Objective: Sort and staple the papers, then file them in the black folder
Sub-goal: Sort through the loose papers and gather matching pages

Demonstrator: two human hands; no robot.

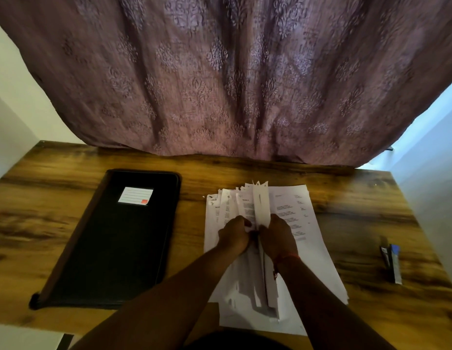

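A loose stack of white printed papers (303, 223) lies on the wooden desk, right of centre. Several sheets stand up on edge in the middle of the stack. My left hand (233, 234) and my right hand (278, 236) meet there, both with fingers curled round the upright sheets. A closed black folder (114, 246) with a white label lies flat to the left of the papers. A blue and silver stapler (393, 262) lies near the desk's right edge, apart from both hands.
The wooden desk (55, 188) reaches a purple patterned curtain (220, 72) that hangs along its far edge. Pale walls stand on both sides. The papers hang slightly over the near desk edge.
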